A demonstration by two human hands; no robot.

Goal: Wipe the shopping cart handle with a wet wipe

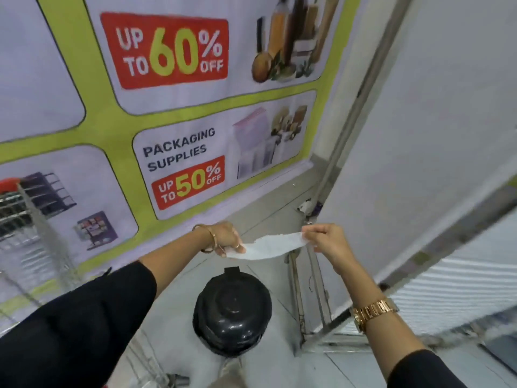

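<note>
**Wipe stretched out above the bin**

Left hand and right hand each pinch an end of the wet wipe, held taut over the black bin. Limp, light, tearable: best bunched in one palm. Cart waits far left.

Ahead of you a big promo banner covers the wall, green borders, red discount boxes. Pale tiled floor below it, black lidded bin standing there. At your right, a white panel in a metal frame.
</note>
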